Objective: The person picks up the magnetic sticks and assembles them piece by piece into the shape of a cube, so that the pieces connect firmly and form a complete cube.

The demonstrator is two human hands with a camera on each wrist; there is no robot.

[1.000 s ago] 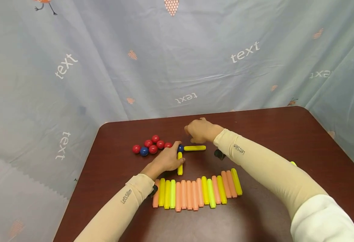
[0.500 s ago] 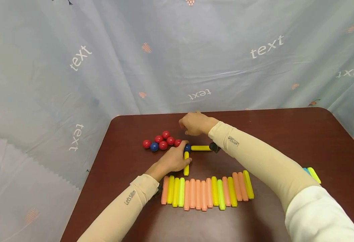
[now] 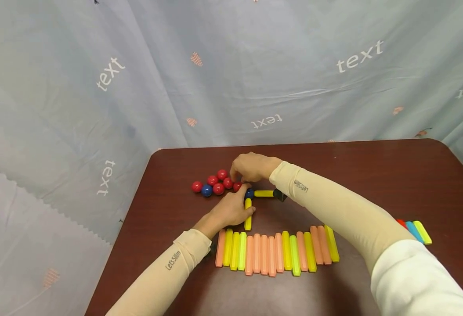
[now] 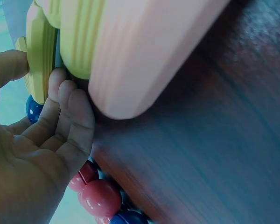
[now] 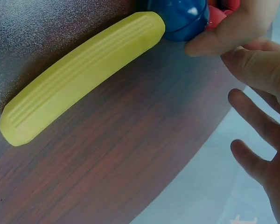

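Hands over a bench [image 3: 374, 175]: the left hand [image 3: 229, 210] pinches a yellow stick [image 3: 248, 218] between thumb and curled fingers, its index finger reaching the blue ball [image 3: 249, 193] at the stick's far end. The right hand [image 3: 251, 167] arches palm-down just behind that ball, fingers partly bent and spread, beside a group of red balls [image 3: 218, 189]; whether it grasps one cannot be told. A second yellow stick [image 3: 264, 193] extends rightward from the blue ball, making a corner with the first. Another blue ball [image 3: 207, 190] lies among the red ones. The bench is dark reddish-brown, with wood grain in the right wrist view, rounded far corners and a pale sheen towards the near side. Across its nearer half runs a side-by-side row of orange, yellow and lime sticks [image 3: 264, 254]; red, blue and lime sticks [image 3: 414, 231] lie well to the right, partly behind the right sleeve [image 3: 330, 202]. Beyond, a grey-blue curtain [image 3: 294, 79] hangs in folds, printed with orange motifs and the word "text", sometimes reversed.
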